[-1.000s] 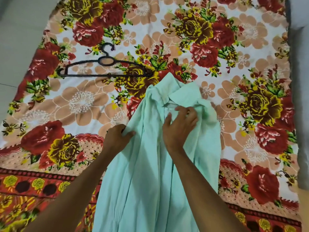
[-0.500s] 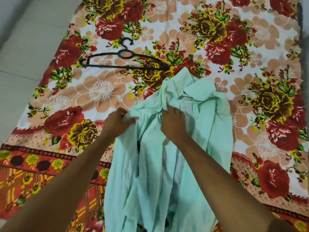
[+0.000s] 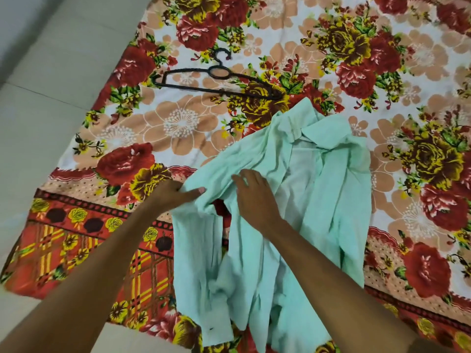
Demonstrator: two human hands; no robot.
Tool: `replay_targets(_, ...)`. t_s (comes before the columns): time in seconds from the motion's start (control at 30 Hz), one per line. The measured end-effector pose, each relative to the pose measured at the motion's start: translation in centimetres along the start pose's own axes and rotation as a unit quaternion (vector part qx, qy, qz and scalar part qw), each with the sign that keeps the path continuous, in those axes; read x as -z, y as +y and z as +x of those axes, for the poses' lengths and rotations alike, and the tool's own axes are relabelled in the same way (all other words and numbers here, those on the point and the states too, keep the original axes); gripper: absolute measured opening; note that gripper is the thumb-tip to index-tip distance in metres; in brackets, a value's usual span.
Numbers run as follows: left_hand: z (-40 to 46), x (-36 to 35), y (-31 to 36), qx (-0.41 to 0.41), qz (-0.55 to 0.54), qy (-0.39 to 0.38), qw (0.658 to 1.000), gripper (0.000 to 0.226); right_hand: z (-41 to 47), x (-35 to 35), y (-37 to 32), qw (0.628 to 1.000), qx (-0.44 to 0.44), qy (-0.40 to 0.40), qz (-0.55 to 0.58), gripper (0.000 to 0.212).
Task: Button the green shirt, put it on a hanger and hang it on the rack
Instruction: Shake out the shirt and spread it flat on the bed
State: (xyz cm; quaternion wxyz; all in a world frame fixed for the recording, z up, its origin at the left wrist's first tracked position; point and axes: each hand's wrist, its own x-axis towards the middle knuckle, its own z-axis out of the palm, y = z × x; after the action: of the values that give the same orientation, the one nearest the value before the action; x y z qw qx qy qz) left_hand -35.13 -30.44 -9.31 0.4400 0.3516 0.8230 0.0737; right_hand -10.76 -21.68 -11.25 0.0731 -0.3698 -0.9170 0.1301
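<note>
The green shirt (image 3: 328,200) runs out past the bottom edge of the view, so its hem cannot be seen, and no buttons or buttonholes can be made out on its rumpled front. On the left side of the shirt, the fingers of the left hand (image 3: 173,191) are tucked under a fold of cloth with only the thumb showing, while the right hand (image 3: 254,197) covers the cloth beneath its palm. The floral sheet (image 3: 178,128) under the shirt is cut off at the top, right and bottom edges.
</note>
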Motion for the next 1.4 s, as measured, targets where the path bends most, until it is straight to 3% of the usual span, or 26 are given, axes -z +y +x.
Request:
replay_targets(0.07, -0.8, 0.1, -1.4, -0.023, -0.084, -0.002, 0.996, 0.059, -1.0, -0.1, -2.7, 0.993, -0.019, -0.014, 0.118, 0.028)
replay_targets(0.13, -1.7, 0.4, -2.2, -0.017, -0.242, 0.02, 0.97, 0.049, -1.8, -0.3, -5.2, 0.962, -0.099, -0.101, 0.235, 0.038)
replay_targets(0.2, -2.9, 0.5, -2.9, -0.016, -0.321, 0.002, 0.947, 0.043, -2.1, -1.0, -6.6, 0.941, -0.149, -0.129, 0.273, 0.042)
replay_targets(0.3, -4.7, 0.5, -4.1, -0.051, -0.198, -0.076, 0.976, 0.028, -2.5, -1.7, -7.9, 0.936, -0.131, -0.141, 0.294, 0.029)
replay_targets(0.37, -5.5, 0.2, -5.5, -0.08, -0.131, -0.127, 0.98, 0.024, -2.8, -1.3, -8.9, 0.908, -0.141, -0.185, 0.347, 0.029)
replay_targets(0.47, -6.7, 0.1, -7.1, -0.091, -0.197, -0.085, 0.973, 0.03, -3.5, -0.6, -9.9, 0.848, -0.169, -0.278, 0.419, 0.035)
replay_targets(0.53, -7.9, -0.4, -7.3, -0.061, -0.304, -0.011, 0.951, 0.031, -4.4, -0.9, -10.0, 0.86, -0.16, -0.308, 0.373, 0.012)
replay_targets(0.57, -8.4, -0.6, -7.2, -0.046, -0.347, 0.01, 0.937, 0.027, -4.7, -0.9, -10.3, 0.865, -0.166, -0.316, 0.354, 0.018)
replay_targets(0.63, -9.5, -0.9, -7.9, -0.033, -0.323, -0.011, 0.946, 0.02, -5.5, -1.0, -11.4, 0.867, -0.204, -0.279, 0.359, 0.034)
replay_targets(0.73, -10.5, -1.3, -10.0, -0.052, -0.203, -0.142, 0.968, 0.027, -5.7, -0.3, -13.1, 0.819, -0.297, -0.157, 0.466, 0.017)
replay_targets(0.8, -10.6, -1.3, -11.4, -0.049, -0.233, -0.065, 0.969, 0.024, -6.0, -0.8, -13.5, 0.798, -0.295, -0.169, 0.497, 0.022)
replay_targets(0.87, -10.7, -1.2, -12.6, -0.02, -0.329, 0.035, 0.944, 0.031, -7.3, -1.6, -13.7, 0.777, -0.276, -0.252, 0.507, 0.03)
replay_targets(0.93, -11.4, -0.9, -12.9, -0.014, -0.349, 0.022, 0.937, 0.04, -8.6, -1.9, -13.7, 0.791, -0.255, -0.344, 0.437, 0.037)
replay_targets(1.03, -12.9, -2.1, -14.1, -0.019, -0.197, -0.133, 0.971, 0.018, -9.2, -2.3, -14.3, 0.821, -0.22, -0.358, 0.386, 0.03)
replay_targets(1.1, -13.3, -3.1, -15.3, -0.032, -0.169, -0.094, 0.981, 0.011, -9.5, -1.8, -15.6, 0.794, -0.249, -0.322, 0.452, 0.028)
replay_targets(1.13, -13.3, -3.4, -15.9, -0.021, -0.229, -0.056, 0.972, 0.01, -9.5, -1.9, -16.2, 0.778, -0.275, -0.309, 0.473, 0.028)
replay_targets(1.23, -14.3, -3.5, -16.0, 0.002, -0.419, 0.024, 0.908, 0.017, -9.9, -2.7, -17.6, 0.763, -0.32, -0.332, 0.452, 0.03)
replay_targets(1.3, -14.9, -3.6, -15.7, -0.026, -0.397, 0.034, 0.917, 0.03, -10.1, -3.1, -18.1, 0.765, -0.313, -0.354, 0.437, 0.035)
replay_targets(1.4, -15.8, -3.5, -16.2, -0.024, -0.337, -0.013, 0.941, 0.034, -10.1, -3.2, -18.9, 0.773, -0.271, -0.365, 0.442, 0.034)
